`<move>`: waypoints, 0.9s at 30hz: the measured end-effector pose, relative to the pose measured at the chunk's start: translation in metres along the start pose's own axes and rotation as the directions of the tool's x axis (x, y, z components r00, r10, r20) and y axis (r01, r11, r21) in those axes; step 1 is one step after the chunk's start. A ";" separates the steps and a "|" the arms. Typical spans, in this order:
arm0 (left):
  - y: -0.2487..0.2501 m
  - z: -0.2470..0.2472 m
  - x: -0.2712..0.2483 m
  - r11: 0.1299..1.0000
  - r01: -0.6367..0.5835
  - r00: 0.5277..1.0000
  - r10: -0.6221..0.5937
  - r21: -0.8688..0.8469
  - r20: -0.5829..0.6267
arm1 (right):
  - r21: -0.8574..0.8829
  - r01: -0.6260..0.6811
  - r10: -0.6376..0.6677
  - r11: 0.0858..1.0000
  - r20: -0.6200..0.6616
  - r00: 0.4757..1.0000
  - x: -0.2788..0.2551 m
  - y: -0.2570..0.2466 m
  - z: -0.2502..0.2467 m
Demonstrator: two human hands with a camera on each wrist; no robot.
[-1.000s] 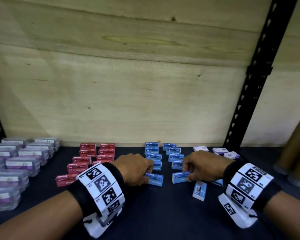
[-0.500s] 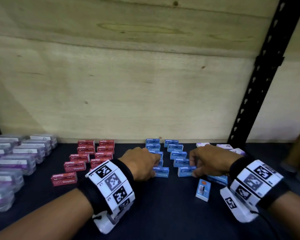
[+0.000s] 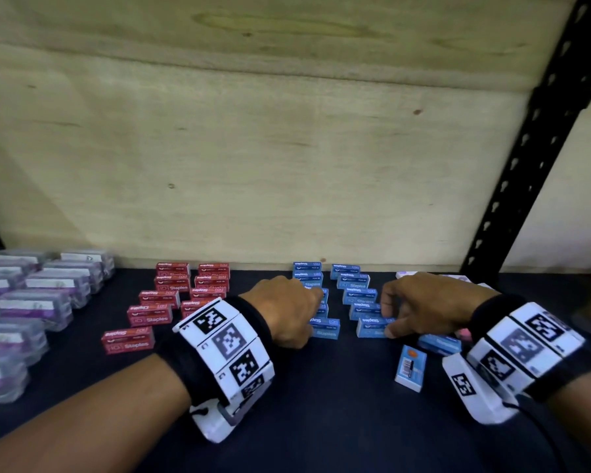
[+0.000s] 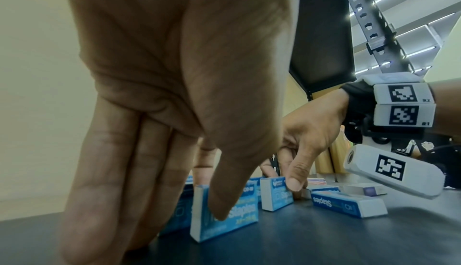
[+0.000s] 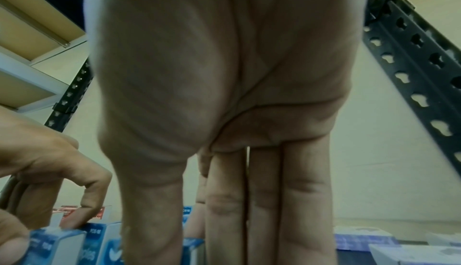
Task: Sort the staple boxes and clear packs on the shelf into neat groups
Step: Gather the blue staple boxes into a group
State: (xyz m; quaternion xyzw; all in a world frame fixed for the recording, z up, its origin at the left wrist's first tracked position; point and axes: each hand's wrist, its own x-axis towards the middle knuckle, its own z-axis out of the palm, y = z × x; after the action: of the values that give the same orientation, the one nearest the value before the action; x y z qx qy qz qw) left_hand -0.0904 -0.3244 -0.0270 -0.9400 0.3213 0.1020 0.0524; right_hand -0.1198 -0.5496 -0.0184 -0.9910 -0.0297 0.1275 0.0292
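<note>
Left hand (image 3: 289, 314) pinches a small blue cardboard staple box (image 3: 325, 327); right hand (image 3: 423, 303) pinches another blue cardboard box (image 3: 372, 327) beside red cardboard boxes (image 3: 171, 302).

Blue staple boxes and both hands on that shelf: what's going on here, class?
A person is lining up blue staple boxes in two columns. The left hand holds the front box of the left column; the right hand holds the front box of the right column. Red boxes and clear packs already sit grouped to the left. Two blue boxes lie loose.
</note>
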 end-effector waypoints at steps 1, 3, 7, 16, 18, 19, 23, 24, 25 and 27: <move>0.000 -0.001 -0.001 1.000 -0.004 1.000 0.004 0.000 0.002 | 0.001 0.001 -0.001 1.000 0.005 1.000 0.000 0.000 0.000; 0.001 -0.003 -0.002 1.000 -0.012 1.000 0.012 -0.003 0.005 | 0.013 -0.001 0.001 1.000 0.016 1.000 0.001 0.000 -0.001; 0.001 -0.004 -0.005 1.000 -0.005 1.000 0.005 -0.002 0.017 | 0.055 -0.017 0.015 0.998 0.039 0.999 0.000 0.000 -0.002; 0.004 -0.003 -0.020 0.997 0.054 0.998 -0.052 -0.047 0.046 | 0.136 -0.049 0.038 0.989 0.078 0.996 -0.012 0.006 -0.006; 0.005 -0.003 -0.024 0.996 0.067 0.997 -0.065 -0.050 0.047 | 0.260 -0.057 0.040 0.964 0.072 0.997 -0.010 0.013 -0.003; 0.006 -0.003 -0.027 0.996 0.073 0.996 -0.070 -0.051 0.052 | 0.365 -0.061 0.042 0.929 0.061 0.997 -0.009 0.018 -0.001; 0.008 -0.003 -0.037 0.990 0.085 0.994 -0.076 -0.109 0.084 | 0.634 -0.037 0.089 0.773 -0.051 0.995 -0.016 0.039 0.002; 0.009 -0.004 -0.040 0.990 0.083 0.993 -0.074 -0.114 0.087 | 0.638 -0.039 0.099 0.769 -0.058 0.993 -0.019 0.047 0.001; 0.012 -0.006 -0.042 0.992 0.075 0.994 -0.066 -0.105 0.083 | 0.623 -0.052 0.108 0.781 -0.052 0.993 -0.023 0.054 0.000; 0.020 -0.011 -0.044 0.997 0.041 0.998 -0.037 -0.070 0.053 | 0.555 -0.087 0.125 0.828 -0.032 0.992 -0.028 0.071 -0.003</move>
State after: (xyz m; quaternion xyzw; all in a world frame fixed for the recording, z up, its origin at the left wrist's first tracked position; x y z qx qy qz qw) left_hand -0.1349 -0.3155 -0.0070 -0.9444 0.2977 0.1364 0.0292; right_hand -0.1430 -0.6221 -0.0132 -0.9442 0.0643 0.0989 0.3075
